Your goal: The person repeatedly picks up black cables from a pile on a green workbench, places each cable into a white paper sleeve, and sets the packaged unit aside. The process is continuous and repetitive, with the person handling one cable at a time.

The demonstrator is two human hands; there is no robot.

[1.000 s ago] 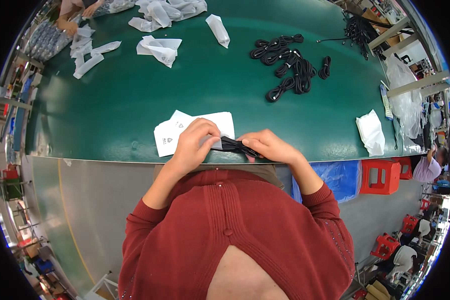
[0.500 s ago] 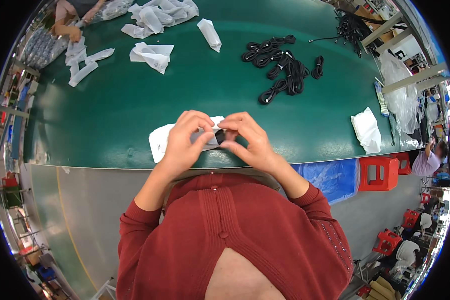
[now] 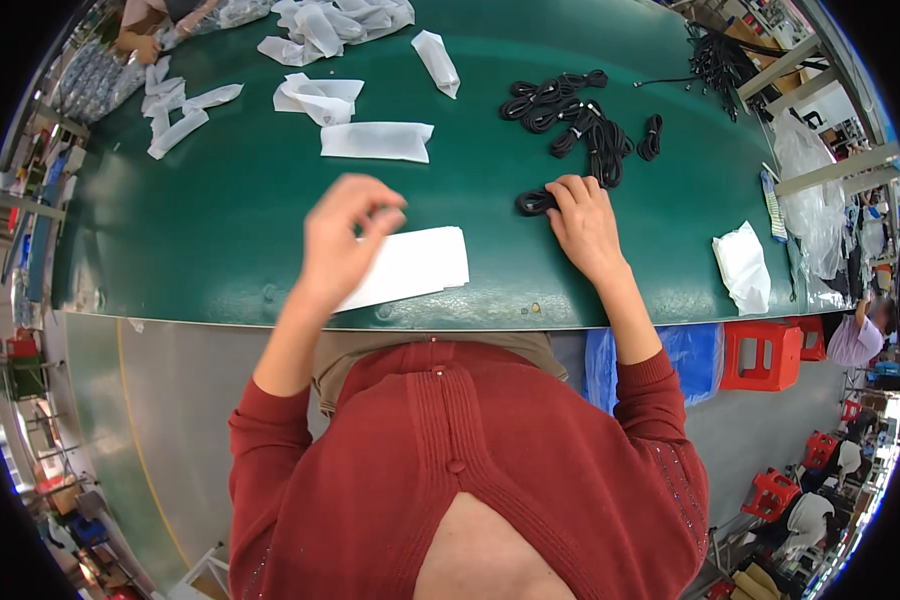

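Observation:
My left hand (image 3: pixel 345 235), slightly smeared by motion, hovers over the left end of a stack of flat white bags (image 3: pixel 420 262) near the table's front edge. Its fingers are bent, with a gap between them and the thumb, and nothing shows in it. Farther right, my right hand (image 3: pixel 584 225) has its thumb and fingers on a coiled black cable (image 3: pixel 536 203) at the near side of a cable pile (image 3: pixel 602 145). Beyond the stack lies a filled white bag (image 3: pixel 377 142).
More white bags (image 3: pixel 335 30) are spread at the back left, where another person's hand (image 3: pixel 142 45) shows. A crumpled white bag (image 3: pixel 741 268) rests at the right. Red stools (image 3: pixel 760 355) and a blue plastic-lined bin (image 3: pixel 692 360) stand beyond the table's front edge.
The white bag with something black in it has left my hands; a filled bag now lies farther back. My right hand has moved right to the cables, my left up and slightly left.

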